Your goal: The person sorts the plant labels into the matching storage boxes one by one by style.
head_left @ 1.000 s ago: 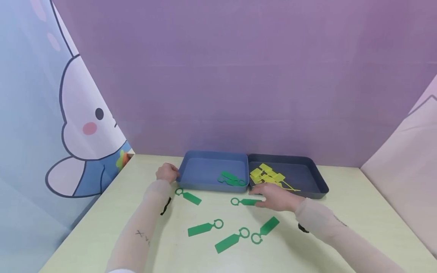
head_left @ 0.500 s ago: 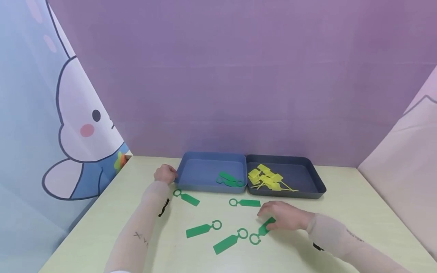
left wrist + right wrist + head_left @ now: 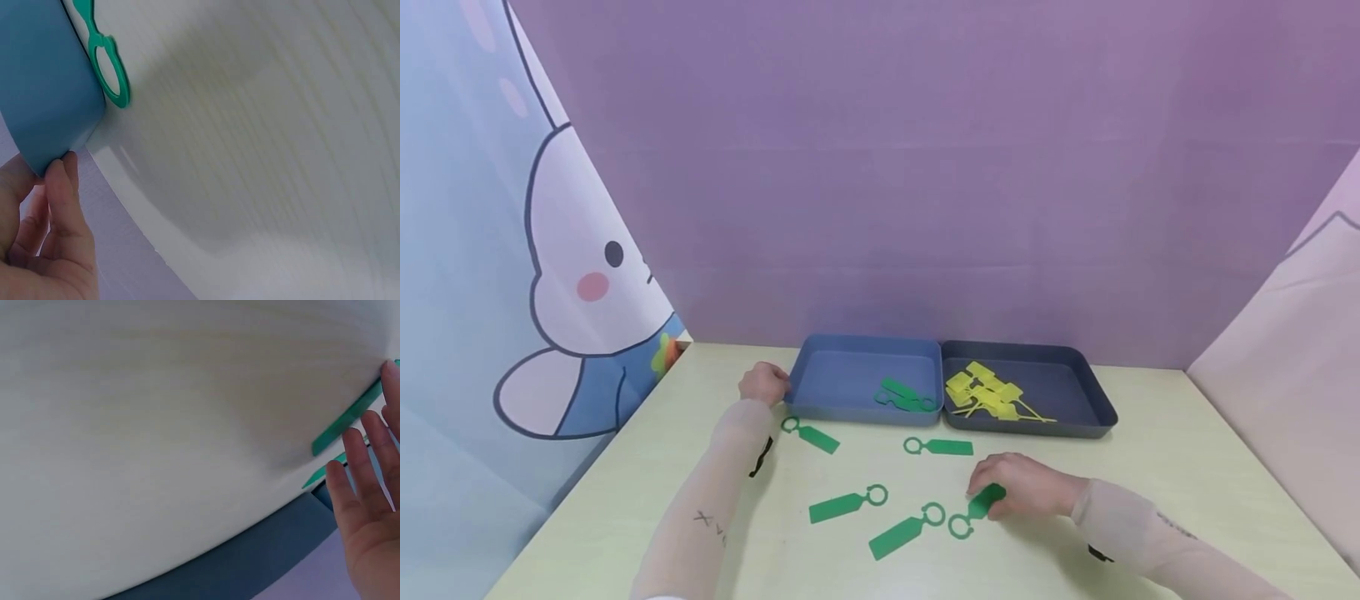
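Observation:
At the left end of the blue tray point(image 3: 850, 414), my left hand point(image 3: 763, 383) pinches the tray's corner. The left wrist view shows thumb and fingertips on the tray's rim point(image 3: 50, 81). My right hand point(image 3: 1028, 483) is low over the table, with thumb and forefinger on either side of a flat green ring tag point(image 3: 981, 507). In the right wrist view the other fingers point(image 3: 357, 459) are fairly straight, beside the tag point(image 3: 347, 423). The tag's loop still lies on the table. Two or so similar green tags point(image 3: 904, 388) lie inside the blue tray.
Beside the blue tray stands a dark tray point(image 3: 1075, 404) holding several yellow tags point(image 3: 992, 392) with thin stems. More green tags lie on the table: one point(image 3: 951, 447) before the trays, one point(image 3: 818, 438) near my left wrist, two point(image 3: 835, 507) closer. A purple curtain point(image 3: 880, 208) hangs behind.
My right hand has left the green tag before the trays and moved toward me, onto the tag at the near right, closing thumb and forefinger around it. My left hand stays on the blue tray.

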A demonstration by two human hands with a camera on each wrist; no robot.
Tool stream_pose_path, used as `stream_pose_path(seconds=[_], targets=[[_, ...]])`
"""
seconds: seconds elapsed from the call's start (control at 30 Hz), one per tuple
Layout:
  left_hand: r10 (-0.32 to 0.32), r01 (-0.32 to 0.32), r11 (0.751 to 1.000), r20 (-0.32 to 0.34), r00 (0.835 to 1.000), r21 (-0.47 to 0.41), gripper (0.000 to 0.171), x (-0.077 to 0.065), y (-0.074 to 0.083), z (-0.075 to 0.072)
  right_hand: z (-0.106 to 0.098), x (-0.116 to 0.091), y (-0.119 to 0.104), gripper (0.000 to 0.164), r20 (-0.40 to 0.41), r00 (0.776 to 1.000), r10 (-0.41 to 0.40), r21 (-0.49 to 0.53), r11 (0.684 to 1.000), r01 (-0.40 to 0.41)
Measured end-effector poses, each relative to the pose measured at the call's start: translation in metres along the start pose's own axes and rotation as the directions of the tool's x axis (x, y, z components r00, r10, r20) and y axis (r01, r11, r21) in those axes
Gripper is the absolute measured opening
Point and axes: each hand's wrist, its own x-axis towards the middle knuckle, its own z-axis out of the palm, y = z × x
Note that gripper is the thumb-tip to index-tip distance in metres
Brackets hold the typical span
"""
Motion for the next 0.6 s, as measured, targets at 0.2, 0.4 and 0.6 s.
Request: stream_pose_path(seconds=[0.2, 0.4, 0.6], targets=[[-0.002, 0.002, 1.0, 0.013, 1.0, -0.005, 0.024, -0.0005, 0.0011, 0.0004, 0.0021, -0.002, 0.002, 0.024, -0.051, 0.997, -0.056, 0.007, 0.998, 0.057], [-0.003, 0.003, 1.0, -0.001, 1.0, -0.009, 0.023, 0.0032, -0.0002, -0.0001, 0.0029, -0.0014, 0.0037, 0.023, -0.064, 0.996, -0.066, 0.005, 0.998, 0.066], [-0.003, 0.003, 1.0, 0.006, 1.0, -0.007, 0.024, 0.0022, -0.0014, -0.0002, 0.0035, -0.0011, 0.0054, 0.026, -0.054, 0.994, -0.096, -0.02, 0.995, 0.095]])
